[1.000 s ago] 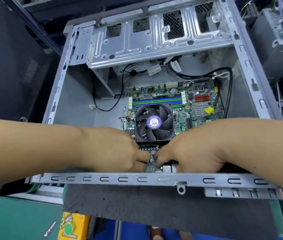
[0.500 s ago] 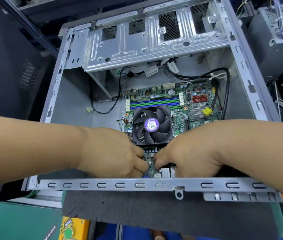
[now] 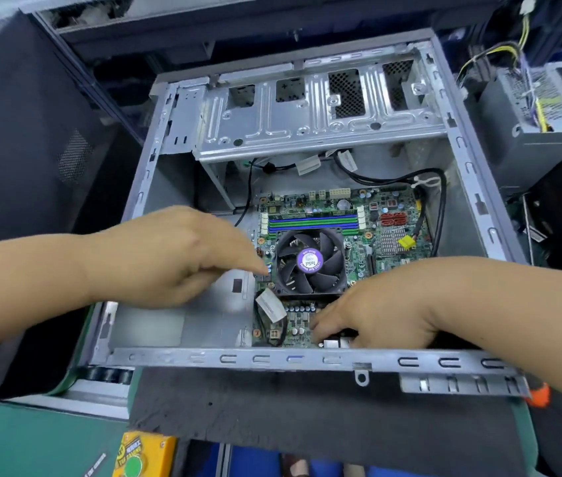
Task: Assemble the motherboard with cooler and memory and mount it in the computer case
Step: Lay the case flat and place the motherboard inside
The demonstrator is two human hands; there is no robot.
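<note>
Under both hands: board point(image 3: 338, 235) seated in case point(image 3: 479, 208), cooler point(image 3: 310, 263) and memory point(image 3: 312, 220) fitted.
Left hand point(image 3: 172, 256) had lifted off, fingers relaxed, grasping nothing; right hand point(image 3: 372, 315) pressed the near edge. Screws likely next.

Your computer case point(image 3: 307, 358): bare sheet metal, dull grey, with stamped slots; its drive cage point(image 3: 307, 122) is brighter pressed steel with perforated patches. Your motherboard point(image 3: 389, 215): green circuit board, lightly glossy, with a small finned metal heatsink point(image 3: 389, 241). Your cooler point(image 3: 310, 263): matt black plastic fan with a glossy purple sticker. Your memory slots point(image 3: 313, 222): smooth blue and green plastic. Under the case, at the worktop's near edge, your pad point(image 3: 307, 418): rough dark grey foam. Your worktop point(image 3: 14, 442): smooth matt green.
</note>
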